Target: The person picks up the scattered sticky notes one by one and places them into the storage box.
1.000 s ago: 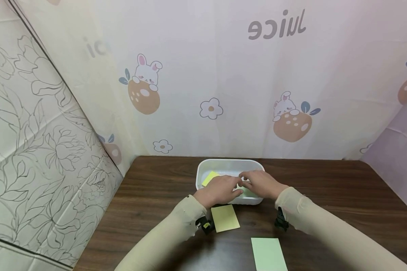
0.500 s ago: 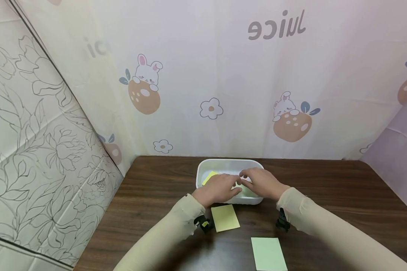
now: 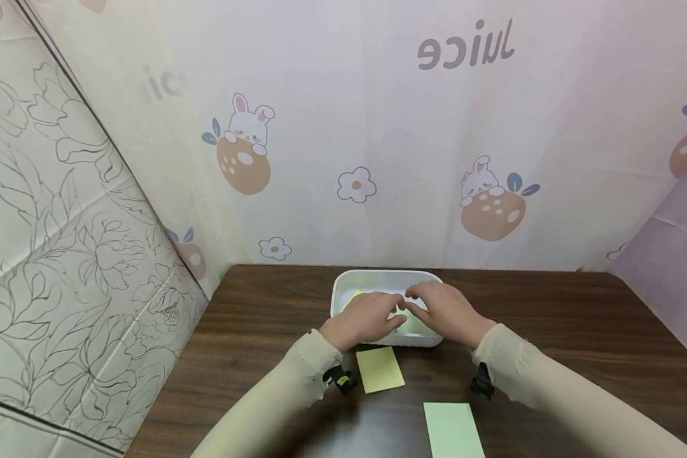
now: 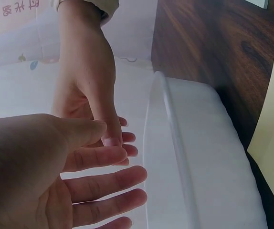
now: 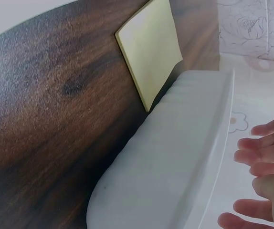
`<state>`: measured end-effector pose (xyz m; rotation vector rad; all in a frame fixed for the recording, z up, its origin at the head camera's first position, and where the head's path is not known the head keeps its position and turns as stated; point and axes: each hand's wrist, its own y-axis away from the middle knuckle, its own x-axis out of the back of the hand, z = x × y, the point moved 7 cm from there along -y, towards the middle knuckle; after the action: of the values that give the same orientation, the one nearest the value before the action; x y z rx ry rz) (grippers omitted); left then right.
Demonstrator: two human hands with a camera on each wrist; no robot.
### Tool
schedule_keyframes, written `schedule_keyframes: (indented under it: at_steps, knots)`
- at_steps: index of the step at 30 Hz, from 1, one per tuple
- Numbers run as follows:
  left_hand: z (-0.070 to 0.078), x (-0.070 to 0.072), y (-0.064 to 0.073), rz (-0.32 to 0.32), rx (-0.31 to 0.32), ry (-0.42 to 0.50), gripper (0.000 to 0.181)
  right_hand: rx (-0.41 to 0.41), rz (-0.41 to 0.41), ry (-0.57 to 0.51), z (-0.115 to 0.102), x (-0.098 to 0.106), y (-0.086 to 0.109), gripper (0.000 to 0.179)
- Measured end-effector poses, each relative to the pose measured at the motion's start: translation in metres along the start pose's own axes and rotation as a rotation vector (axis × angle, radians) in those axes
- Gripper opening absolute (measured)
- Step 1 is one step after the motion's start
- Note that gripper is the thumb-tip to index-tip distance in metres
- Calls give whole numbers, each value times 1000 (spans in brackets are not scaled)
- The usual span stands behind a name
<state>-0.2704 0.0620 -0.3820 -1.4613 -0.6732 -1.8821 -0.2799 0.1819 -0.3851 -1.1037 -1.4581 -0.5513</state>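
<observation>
Both hands hang over the white tray [image 3: 418,340], the left hand [image 3: 363,315] coming in from the left and the right hand [image 3: 446,312] from the right, so the step in hand looks like a pause between holds – I judge that placing or picking at the tray is the work. The left hand's fingers are fairly straight and a little apart, its thumb above the forefinger; the right hand's fingers are loosely bent and slightly spread, its thumb pointing down toward the tray. Neither is seen to pinch anything, and the two sets of fingertips come close together, though I cannot tell whether they touch. The next move would probably call for the hands to part, then for fingers to get under the edge of a thin pad on the table [image 3: 252,331] and grip it flat. Counting up: two hands, one tray and two pads on the table – one yellow pad [image 3: 380,370] just beside the tray's near wall and one green pad [image 3: 454,430] farther back toward the person. Inside the tray one yellow piece [image 3: 352,298] shows at the left and one pale green patch [image 3: 418,327] near the front, both partly covered, so their full number cannot be told.
</observation>
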Motion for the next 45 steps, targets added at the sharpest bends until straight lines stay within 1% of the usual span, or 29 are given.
schedule_keyframes:
  at_steps: [7,14,18,26,37,45]
  knots:
    - [0,4,5,24,4,-20,28,3,28,2,-5,9,11,15]
    - [3,9,14,58,-34,-47,27,-9,29,10,-10,12,21,18]
    - [6,10,19,65,-50,-59,26,-10,31,9,-14,16,27,17]
    - [8,9,26,67,-67,-69,24,39,85,36,-22,21,36,16]
    - [13,10,36,78,-88,-66,23,84,124,45,-36,26,48,14]
    - [17,7,41,79,-100,-76,24,96,114,51,-40,25,55,17]
